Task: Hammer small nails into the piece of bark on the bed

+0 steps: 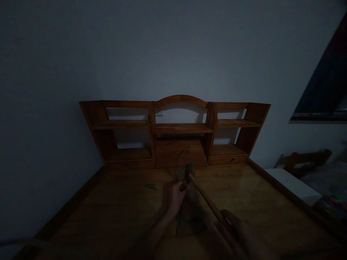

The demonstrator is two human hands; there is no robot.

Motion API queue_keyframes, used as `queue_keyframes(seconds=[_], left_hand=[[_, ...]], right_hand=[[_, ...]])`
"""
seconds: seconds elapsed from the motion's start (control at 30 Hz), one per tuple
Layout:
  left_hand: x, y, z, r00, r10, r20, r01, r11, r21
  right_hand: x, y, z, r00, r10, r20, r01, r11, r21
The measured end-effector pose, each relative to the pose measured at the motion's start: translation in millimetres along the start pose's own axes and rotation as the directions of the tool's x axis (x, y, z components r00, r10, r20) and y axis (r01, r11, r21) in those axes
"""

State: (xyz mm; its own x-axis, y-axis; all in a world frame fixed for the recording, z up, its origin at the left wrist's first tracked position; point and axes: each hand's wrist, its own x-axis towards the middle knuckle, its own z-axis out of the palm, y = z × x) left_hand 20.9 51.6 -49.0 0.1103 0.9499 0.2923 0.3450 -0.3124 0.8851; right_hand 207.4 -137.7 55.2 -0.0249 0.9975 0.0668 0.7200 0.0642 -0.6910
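Observation:
My right hand (235,225) is wrapped round the wooden handle of a hammer (207,199), at the lower right of the middle. The hammer's dark head (189,172) is raised close beside my left hand (176,195). My left fingers are pinched together near the hammer head; what they hold, if anything, is too dark and small to make out. Beneath both hands lies a dark, flat, uneven piece of material (188,225) on the wooden desktop. Left of my left hand, a few thin dark slivers (151,186) lie on the wood.
A wooden shelf unit (183,128) with open compartments stands along the back of the desk (121,213), against a pale wall. To the right are a white surface (292,186) and a wooden chair back (296,160). The room is dim.

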Motion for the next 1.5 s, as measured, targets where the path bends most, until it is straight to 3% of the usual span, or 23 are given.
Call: queue_keyframes(seconds=[0.07,0.17,0.37,0.5,0.6,0.8,1.07,1.17,1.33,1.5], left_hand=[[-2,8,-2.1,1.0,-0.014,0.008,0.015,0.999,-0.034],[-3,14,-2.8,1.0,-0.002,0.029,0.005,0.992,-0.122],[-1,5,1.1,1.0,0.0,0.005,0.0,0.998,-0.057],[1,4,1.8,1.0,-0.017,0.011,0.017,0.998,-0.063],[2,3,2.6,0.999,-0.023,0.024,0.025,0.993,-0.119],[3,-8,5.7,0.999,-0.033,0.021,0.035,0.995,-0.095],[1,0,3.5,0.999,-0.011,0.052,0.022,0.978,-0.205],[-1,1,2.7,1.0,-0.009,0.02,0.012,0.989,-0.148],[-6,10,-7.4,0.999,0.003,0.049,0.0,0.999,-0.053],[0,6,-23.6,0.999,0.036,-0.006,-0.035,0.996,0.081]], right_hand=[[3,20,11,0.999,-0.041,0.0,0.041,0.997,-0.063],[5,36,20,1.0,0.005,-0.004,-0.005,0.994,-0.112],[1,13,6,1.0,-0.014,-0.013,0.013,0.998,-0.056],[6,23,15,0.997,-0.012,-0.074,0.01,1.0,-0.026],[7,31,23,0.997,0.001,-0.079,-0.008,0.996,-0.093],[1,15,12,0.998,-0.054,-0.032,0.051,0.995,-0.083],[5,26,22,0.998,0.046,-0.032,-0.049,0.991,-0.124],[2,12,17,0.994,0.082,-0.074,-0.087,0.994,-0.061],[2,-20,-4,0.998,0.034,-0.054,-0.032,0.999,0.026],[7,-4,-4,0.99,0.036,-0.138,-0.045,0.997,-0.067]])
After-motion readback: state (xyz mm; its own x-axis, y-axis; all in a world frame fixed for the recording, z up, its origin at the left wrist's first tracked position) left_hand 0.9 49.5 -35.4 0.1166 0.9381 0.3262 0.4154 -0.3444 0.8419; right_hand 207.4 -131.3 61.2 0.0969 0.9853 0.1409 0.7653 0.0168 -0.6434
